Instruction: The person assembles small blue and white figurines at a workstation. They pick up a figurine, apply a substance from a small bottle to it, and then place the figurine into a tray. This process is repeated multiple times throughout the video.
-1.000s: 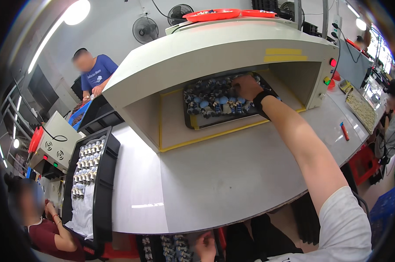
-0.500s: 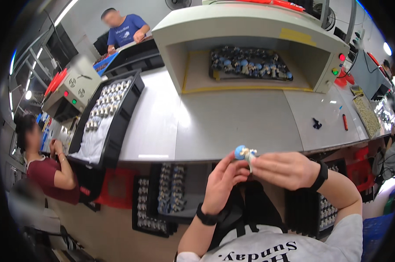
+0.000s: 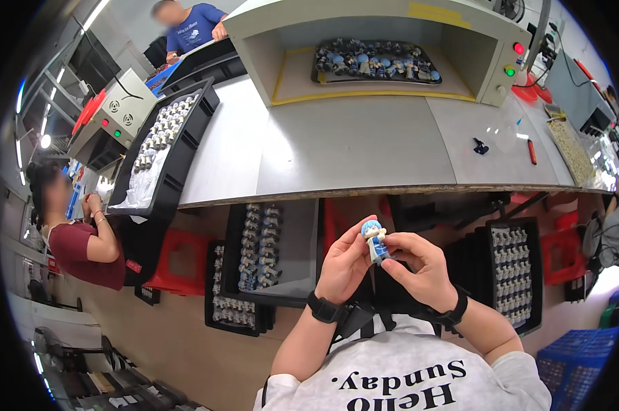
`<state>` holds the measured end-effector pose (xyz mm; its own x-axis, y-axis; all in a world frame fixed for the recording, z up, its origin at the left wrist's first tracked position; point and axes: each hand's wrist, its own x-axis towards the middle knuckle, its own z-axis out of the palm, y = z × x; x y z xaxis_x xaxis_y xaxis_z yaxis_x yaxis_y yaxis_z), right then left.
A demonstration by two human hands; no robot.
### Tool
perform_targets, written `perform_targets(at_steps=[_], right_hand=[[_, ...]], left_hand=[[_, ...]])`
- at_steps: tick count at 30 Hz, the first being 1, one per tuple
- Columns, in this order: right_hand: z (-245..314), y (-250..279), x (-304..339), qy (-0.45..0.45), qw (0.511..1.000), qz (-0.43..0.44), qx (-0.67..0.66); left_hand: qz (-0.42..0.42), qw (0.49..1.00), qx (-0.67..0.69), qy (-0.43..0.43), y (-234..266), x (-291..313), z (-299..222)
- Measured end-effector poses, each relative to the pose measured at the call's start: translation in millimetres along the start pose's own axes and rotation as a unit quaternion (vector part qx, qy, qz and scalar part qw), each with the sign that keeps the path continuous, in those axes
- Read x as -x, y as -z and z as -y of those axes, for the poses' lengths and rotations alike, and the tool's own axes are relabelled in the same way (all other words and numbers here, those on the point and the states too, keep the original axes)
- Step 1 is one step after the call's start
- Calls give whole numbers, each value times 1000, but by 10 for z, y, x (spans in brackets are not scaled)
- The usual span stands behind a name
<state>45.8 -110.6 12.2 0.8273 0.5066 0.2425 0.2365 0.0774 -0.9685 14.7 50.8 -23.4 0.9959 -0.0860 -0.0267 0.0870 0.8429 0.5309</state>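
Between my two hands is a small figurine (image 3: 376,245) with light blue hair and a cream and blue outfit. It stands roughly upright, its face turned toward me. My left hand (image 3: 345,266) grips it at the head and side between thumb and fingers. From the other side, the fingers and thumb of my right hand (image 3: 420,268) close around its body and base. Both hands are in front of the table edge, over my lap. Some of the figurine's lower side is hidden by my fingers.
On the grey table (image 3: 350,147) stands a box-shaped machine (image 3: 491,75) holding a tray of similar figurines (image 3: 374,63). A black crate (image 3: 186,154) of figurines is at left. More filled trays (image 3: 511,274) sit below. Two people (image 3: 83,236) work nearby. A red pen (image 3: 532,152) lies at right.
The figurine has turned from lying sideways to upright, facing me. My right hand has shifted its hold, its wrist coming lower and nearer. The view has tipped down, showing more beneath the table.
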Motion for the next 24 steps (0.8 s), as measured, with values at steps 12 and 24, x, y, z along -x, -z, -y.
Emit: perform_targets(at_steps=[12, 24], right_hand=[[-308, 94, 239, 4, 997, -80, -9], [-356, 60, 270, -53, 991, -108, -64]], left_hand=[[-170, 972, -160, 23, -106, 78, 231], [-132, 951, -280, -27, -156, 99, 285]])
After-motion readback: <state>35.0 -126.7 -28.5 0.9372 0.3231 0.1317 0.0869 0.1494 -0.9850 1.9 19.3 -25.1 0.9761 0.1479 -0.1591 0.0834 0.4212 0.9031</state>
